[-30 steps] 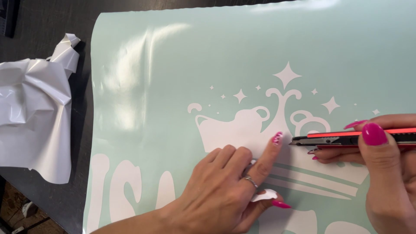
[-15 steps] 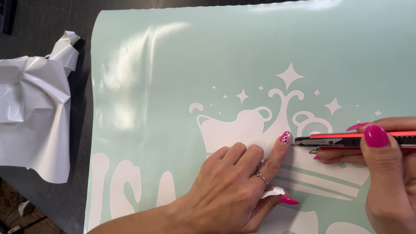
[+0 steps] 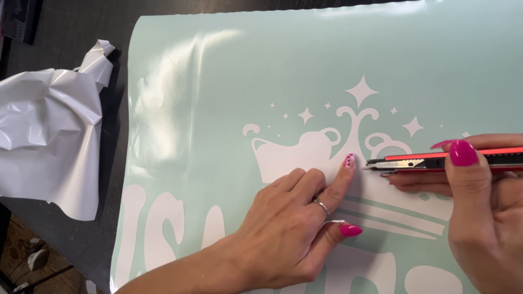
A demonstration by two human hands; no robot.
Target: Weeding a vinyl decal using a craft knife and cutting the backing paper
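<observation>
Pressing left hand (image 3: 283, 228) on vinyl sheet (image 3: 229, 81) | right hand (image 3: 485, 212) gripping utility knife (image 3: 436, 161)

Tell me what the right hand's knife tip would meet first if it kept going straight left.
Most likely the left hand's index fingertip, pressed on the white decal just ahead of the utility knife held by the right hand.

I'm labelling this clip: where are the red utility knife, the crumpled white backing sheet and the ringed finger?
Red utility knife (image 3: 436, 161), head view, on its handle.
Crumpled white backing sheet (image 3: 46, 136), head view, its middle.
Ringed finger (image 3: 321, 206), head view, at the ring.
</observation>
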